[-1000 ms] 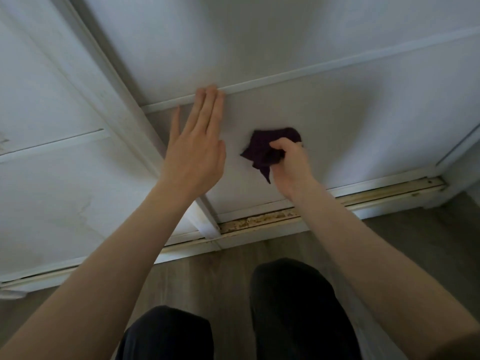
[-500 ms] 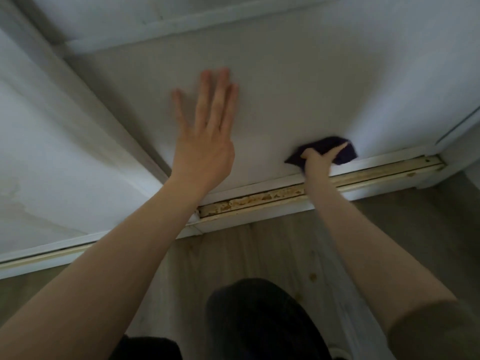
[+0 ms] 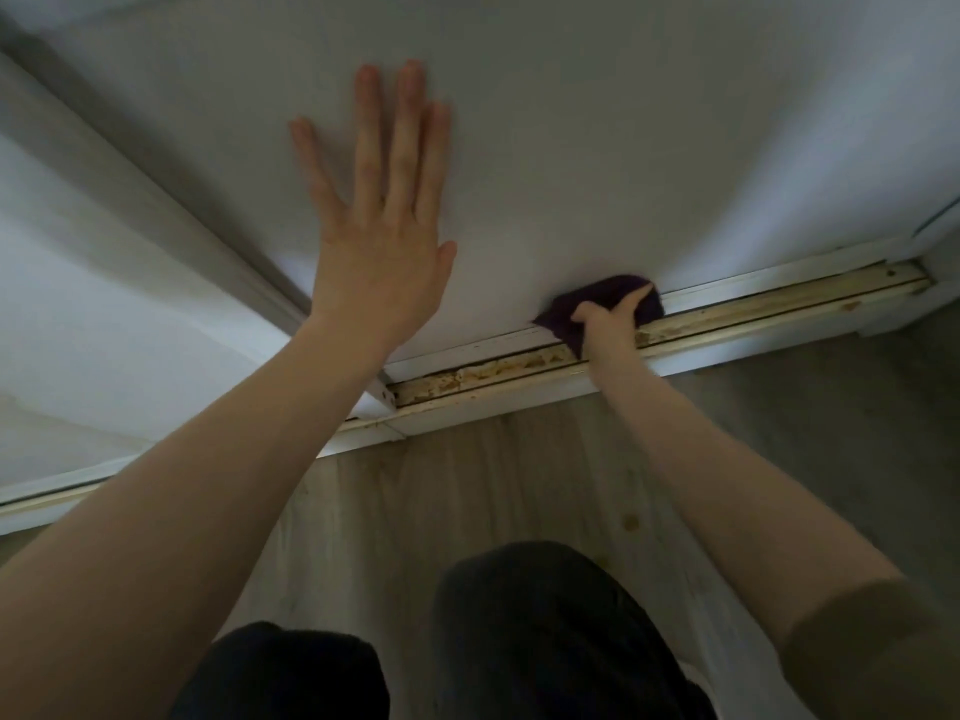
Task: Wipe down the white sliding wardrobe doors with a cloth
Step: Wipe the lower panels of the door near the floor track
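Observation:
The white sliding wardrobe door (image 3: 649,148) fills the upper part of the view. My left hand (image 3: 382,220) lies flat on its panel with fingers spread, holding nothing. A dark purple cloth (image 3: 608,298) is pressed against the door's bottom edge, just above the track. My right hand (image 3: 608,322) grips the cloth from below, its fingers partly covering it. A second white door (image 3: 104,314) stands to the left, set behind a vertical frame edge.
A stained, rusty floor track (image 3: 519,368) runs along the base of the doors. Pale wooden flooring (image 3: 467,491) lies below it. My knees in dark trousers (image 3: 545,631) are at the bottom of the view.
My right hand carried the cloth down the panel from mid-height to the bottom edge, then slid it slightly left. My left hand stays flat on the door.

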